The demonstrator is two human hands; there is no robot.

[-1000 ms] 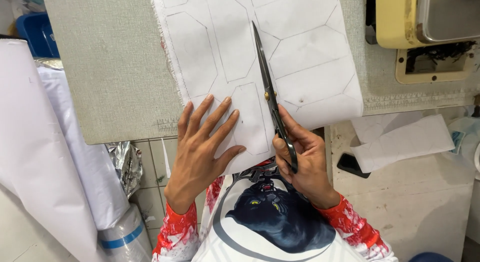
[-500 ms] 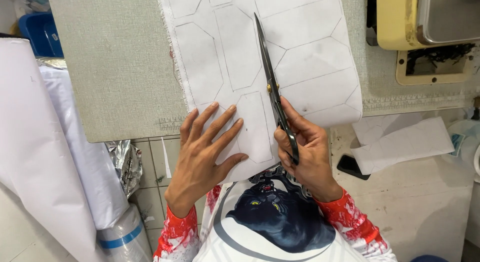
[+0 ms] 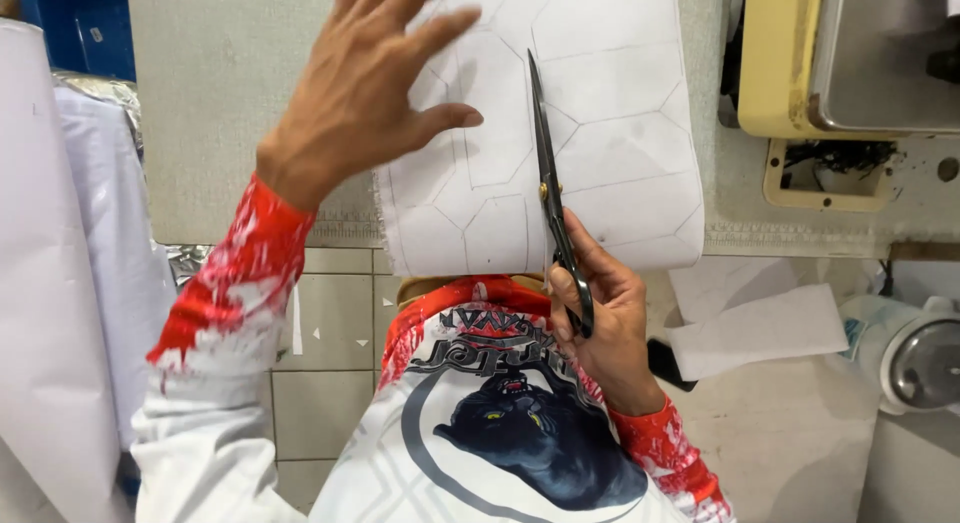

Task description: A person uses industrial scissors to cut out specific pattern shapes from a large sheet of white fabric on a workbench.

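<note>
My right hand (image 3: 600, 318) is closed around the handles of the black scissors (image 3: 553, 198), whose blades point away from me and lie almost shut along a line on the white fabric sheet (image 3: 600, 113). That sheet, marked with hexagon outlines, lies on the grey table (image 3: 210, 103), its near edge hanging over toward my shirt. My left hand (image 3: 365, 93), fingers spread, rests flat on the sheet's far left part, gripping nothing. At right sits a yellow machine (image 3: 785, 63).

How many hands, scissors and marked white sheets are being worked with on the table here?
Hands: 2, left hand and right hand
Scissors: 1
White sheet with drawn outlines: 1
Total: 4
</note>
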